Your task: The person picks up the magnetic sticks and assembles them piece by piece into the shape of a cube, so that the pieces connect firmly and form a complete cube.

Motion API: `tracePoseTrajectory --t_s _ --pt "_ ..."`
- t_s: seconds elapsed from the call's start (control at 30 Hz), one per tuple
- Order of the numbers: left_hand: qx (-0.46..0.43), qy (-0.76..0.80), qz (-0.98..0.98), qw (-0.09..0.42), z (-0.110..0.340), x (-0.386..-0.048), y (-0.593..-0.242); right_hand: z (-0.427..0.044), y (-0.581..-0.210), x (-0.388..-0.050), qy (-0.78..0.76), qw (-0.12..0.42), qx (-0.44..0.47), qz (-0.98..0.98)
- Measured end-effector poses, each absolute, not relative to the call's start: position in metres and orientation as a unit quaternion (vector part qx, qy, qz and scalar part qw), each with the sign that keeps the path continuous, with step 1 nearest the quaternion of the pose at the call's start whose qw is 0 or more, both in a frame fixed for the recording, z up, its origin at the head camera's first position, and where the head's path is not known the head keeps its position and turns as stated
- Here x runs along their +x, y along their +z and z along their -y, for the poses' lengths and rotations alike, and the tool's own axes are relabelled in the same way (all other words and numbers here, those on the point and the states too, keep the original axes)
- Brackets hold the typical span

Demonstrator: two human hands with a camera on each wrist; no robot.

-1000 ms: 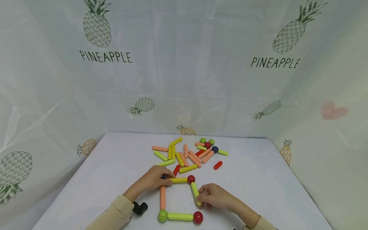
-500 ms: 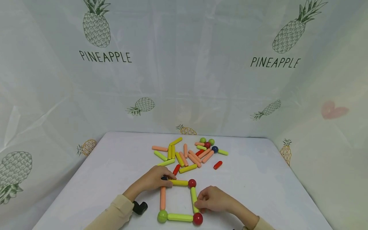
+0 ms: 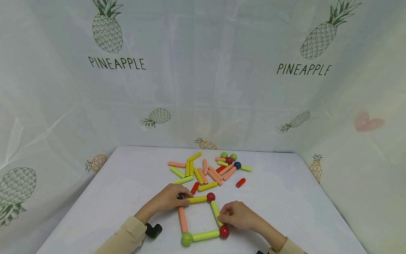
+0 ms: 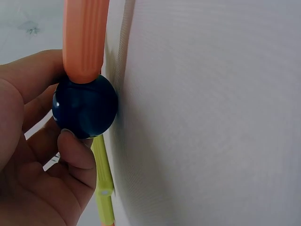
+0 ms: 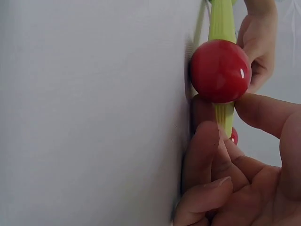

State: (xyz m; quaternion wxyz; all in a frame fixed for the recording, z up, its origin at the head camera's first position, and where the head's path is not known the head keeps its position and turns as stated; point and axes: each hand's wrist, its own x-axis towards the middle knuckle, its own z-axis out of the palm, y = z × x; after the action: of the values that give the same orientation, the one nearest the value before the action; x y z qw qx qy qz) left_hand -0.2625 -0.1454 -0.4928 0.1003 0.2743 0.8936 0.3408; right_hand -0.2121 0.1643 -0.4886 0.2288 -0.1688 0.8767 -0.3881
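Rods and balls form a four-sided frame on the table. At its far left corner my left hand (image 3: 169,197) grips a blue ball (image 4: 85,107), with an orange rod (image 4: 85,40) joined to it; in the head view the hand covers most of that ball. A yellow rod (image 3: 197,200) runs from there to a red ball (image 3: 210,197). My right hand (image 3: 239,216) pinches the right-side light green rod (image 3: 215,211) beside the near red ball (image 5: 220,71). Another light green rod (image 3: 206,235) links this ball to a green ball (image 3: 186,239) at the near left.
Several loose rods, such as a yellow one (image 3: 207,186) and a red one (image 3: 240,182), lie beyond the frame. Loose balls, including a blue one (image 3: 237,165), are at the back. A black object (image 3: 154,231) shows by the left wrist. A pineapple-print curtain (image 3: 203,77) surrounds the table.
The right-side green rod's near end, apart from the near red ball a second ago, now meets it. The frame's near side has shifted right and slightly away. My left hand stays at its corner.
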Motion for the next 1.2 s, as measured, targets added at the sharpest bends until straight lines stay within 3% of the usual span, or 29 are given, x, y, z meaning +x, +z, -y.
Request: tracePoseTrajectory --t_s 0.63,0.93,1.2 --pt "0.272 0.345 -0.894 0.088 0.149 -0.259 -0.496 -0.171 -0.488 -0.225 -0.381 0.160 -0.203 -0.888" --pt "0.274 0.362 -0.883 0.116 0.150 -0.250 -0.497 -0.176 -0.487 -0.234 -0.362 0.120 -0.222 -0.897" --pt "0.255 0.367 -0.885 0.129 0.148 -0.239 -0.495 -0.180 -0.487 -0.240 -0.357 0.121 -0.235 -0.896"
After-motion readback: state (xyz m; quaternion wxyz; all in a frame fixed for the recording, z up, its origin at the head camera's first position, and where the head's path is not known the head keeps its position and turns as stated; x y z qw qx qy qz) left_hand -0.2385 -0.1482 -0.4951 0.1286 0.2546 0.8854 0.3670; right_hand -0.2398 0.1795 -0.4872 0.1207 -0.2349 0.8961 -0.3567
